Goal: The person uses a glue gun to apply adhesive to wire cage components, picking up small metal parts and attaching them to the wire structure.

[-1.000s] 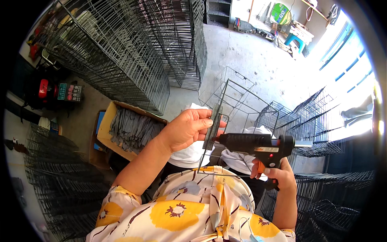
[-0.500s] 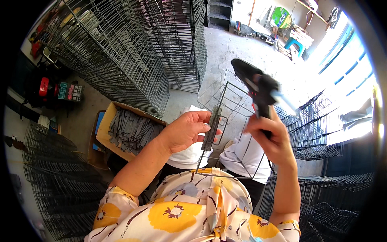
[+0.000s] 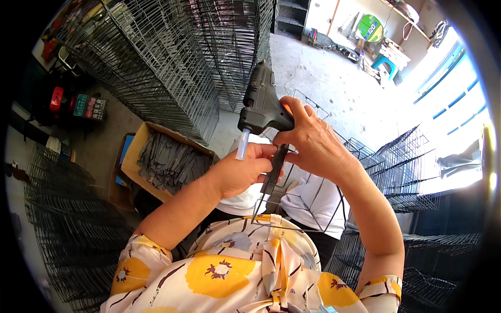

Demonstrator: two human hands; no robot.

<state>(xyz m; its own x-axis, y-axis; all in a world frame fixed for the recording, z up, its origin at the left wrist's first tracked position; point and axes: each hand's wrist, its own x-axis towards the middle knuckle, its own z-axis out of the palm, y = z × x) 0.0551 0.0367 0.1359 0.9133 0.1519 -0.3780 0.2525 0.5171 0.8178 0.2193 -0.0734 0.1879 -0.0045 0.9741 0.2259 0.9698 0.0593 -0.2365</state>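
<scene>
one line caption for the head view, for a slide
Right hand holds a black glue gun over a dark strip pinched by the left hand.

A workshop: tall stacks of wire racks [image 3: 156, 68] line a concrete floor [image 3: 334, 83], and a cardboard box [image 3: 136, 151] holds dark metal strips [image 3: 172, 161].

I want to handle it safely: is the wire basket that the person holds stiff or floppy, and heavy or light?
The wire basket is probably stiff: its thin rods keep straight lines and square corners. It seems light for its size, being mostly open gaps, and the left hand steadies it alone while the right hand holds the glue gun.
</scene>
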